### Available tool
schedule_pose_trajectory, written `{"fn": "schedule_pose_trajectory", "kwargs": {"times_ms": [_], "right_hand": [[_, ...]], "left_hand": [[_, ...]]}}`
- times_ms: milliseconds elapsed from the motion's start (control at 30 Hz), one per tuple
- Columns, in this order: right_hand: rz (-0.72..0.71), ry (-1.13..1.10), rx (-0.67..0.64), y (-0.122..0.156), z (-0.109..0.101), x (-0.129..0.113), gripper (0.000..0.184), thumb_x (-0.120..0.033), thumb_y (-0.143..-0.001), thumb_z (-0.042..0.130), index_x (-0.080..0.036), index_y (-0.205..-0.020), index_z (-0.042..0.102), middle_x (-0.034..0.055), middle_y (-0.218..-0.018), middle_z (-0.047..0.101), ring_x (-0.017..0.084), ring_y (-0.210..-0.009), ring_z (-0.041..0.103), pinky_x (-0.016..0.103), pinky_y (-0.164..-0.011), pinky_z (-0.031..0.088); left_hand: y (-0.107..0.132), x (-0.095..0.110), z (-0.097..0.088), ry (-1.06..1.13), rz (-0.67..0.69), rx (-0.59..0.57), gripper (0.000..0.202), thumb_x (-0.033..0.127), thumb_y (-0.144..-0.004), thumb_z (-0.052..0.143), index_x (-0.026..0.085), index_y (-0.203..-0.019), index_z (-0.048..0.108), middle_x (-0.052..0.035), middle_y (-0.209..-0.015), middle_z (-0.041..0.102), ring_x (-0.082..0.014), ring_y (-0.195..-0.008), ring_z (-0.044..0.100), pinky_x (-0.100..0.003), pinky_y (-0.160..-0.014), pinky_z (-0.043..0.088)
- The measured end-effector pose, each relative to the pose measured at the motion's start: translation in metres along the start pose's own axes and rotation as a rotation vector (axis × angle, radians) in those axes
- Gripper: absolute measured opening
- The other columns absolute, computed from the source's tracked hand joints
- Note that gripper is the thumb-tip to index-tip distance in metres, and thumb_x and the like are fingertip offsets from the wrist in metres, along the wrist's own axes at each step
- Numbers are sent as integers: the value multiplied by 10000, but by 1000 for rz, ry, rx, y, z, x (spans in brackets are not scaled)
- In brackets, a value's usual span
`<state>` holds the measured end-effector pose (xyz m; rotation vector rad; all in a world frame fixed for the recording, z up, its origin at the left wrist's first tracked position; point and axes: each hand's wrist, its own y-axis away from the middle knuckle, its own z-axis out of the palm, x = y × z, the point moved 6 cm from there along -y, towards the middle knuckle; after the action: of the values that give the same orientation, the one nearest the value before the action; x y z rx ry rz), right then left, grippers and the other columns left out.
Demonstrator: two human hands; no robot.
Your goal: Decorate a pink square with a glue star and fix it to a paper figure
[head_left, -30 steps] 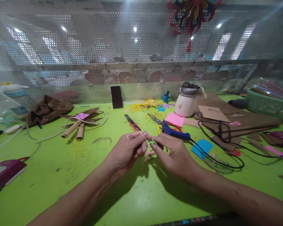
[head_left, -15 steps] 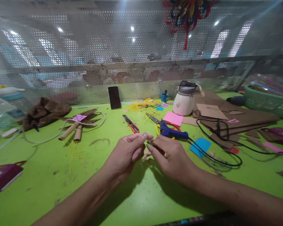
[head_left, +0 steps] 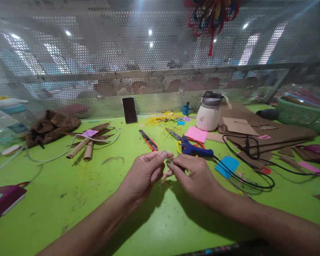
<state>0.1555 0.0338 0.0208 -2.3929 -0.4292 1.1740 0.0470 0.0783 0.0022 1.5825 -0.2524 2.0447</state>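
My left hand (head_left: 144, 172) and my right hand (head_left: 196, 176) meet above the green table, both closed in a pinch. Between their fingertips is a small pale-green piece (head_left: 170, 160); its kind is too small to make out. The fingers hide most of it. A pink scrap (head_left: 166, 175) shows just below the fingertips. Just beyond my left hand lies a utility knife (head_left: 148, 140) with an orange-red body. Past my right hand are a blue glue gun (head_left: 196, 149) and scissors (head_left: 174, 134) with red and yellow handles, the gun lying over them.
Brown paper tubes with a pink square (head_left: 90, 133) lie left, by a white cable. A phone (head_left: 129, 110) leans on the perforated screen. A white jar (head_left: 208, 115), brown paper sheets (head_left: 272, 131), blue paper (head_left: 227, 167), black cable and green basket (head_left: 304, 112) are right.
The right fingertips have shifted very slightly around the small pale-green piece, and a little more of it shows. Both hands otherwise stay in place.
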Motion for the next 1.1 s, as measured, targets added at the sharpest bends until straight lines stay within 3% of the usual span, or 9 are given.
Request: {"fn": "schedule_pose_trajectory", "kwargs": {"times_ms": [367, 533, 633, 733, 900, 1100], "right_hand": [[74, -110, 9, -4, -1, 4, 239, -204, -867, 531, -151, -655, 627, 1, -590, 585, 104, -547, 521, 235, -547, 402], [-111, 99, 59, -2, -5, 2, 213, -197, -897, 489, -136, -764, 645, 27, -646, 587, 119, -591, 515, 258, -589, 390], [-255, 266, 60, 1, -5, -4, 261, -184, -919, 432, -124, -754, 625, 35, -642, 544, 127, -595, 479, 267, -582, 366], [-309, 351, 40, 2, -3, -5, 296, -187, -930, 400, -125, -743, 621, 41, -638, 529, 134, -597, 465, 273, -580, 355], [-210, 260, -46, -3, 0, 0, 226, -224, -905, 477, -104, -823, 651, 59, -686, 590, 148, -636, 520, 279, -599, 379], [-2, -5, -41, -12, -11, 11, 196, -265, -875, 541, -123, -905, 673, 51, -765, 664, 132, -691, 587, 237, -623, 421]], "left_hand": [[2, -3, 4, 12, 8, 15, 285, 422, -747, 677, 138, -775, 676, 111, -340, 255, -32, -377, 172, -186, -448, 241], [0, -4, 5, 36, -3, -64, 246, 381, -779, 660, 136, -787, 674, 93, -364, 332, -35, -392, 237, -187, -481, 275], [0, -3, 3, 27, -6, -115, 231, 361, -797, 644, 132, -791, 678, 82, -379, 365, -32, -395, 263, -186, -486, 278], [-2, -1, 0, 11, -12, -157, 217, 331, -799, 643, 126, -734, 669, 69, -397, 395, -26, -393, 285, -181, -466, 257], [-9, 3, -13, -35, -13, -159, 214, 321, -792, 643, 114, -769, 689, 60, -427, 403, -24, -396, 286, -169, -420, 205], [-19, 15, -36, -41, -2, -29, 133, 242, -690, 736, 115, -722, 712, -8, -666, 586, -46, -580, 462, -145, -517, 354]]}}
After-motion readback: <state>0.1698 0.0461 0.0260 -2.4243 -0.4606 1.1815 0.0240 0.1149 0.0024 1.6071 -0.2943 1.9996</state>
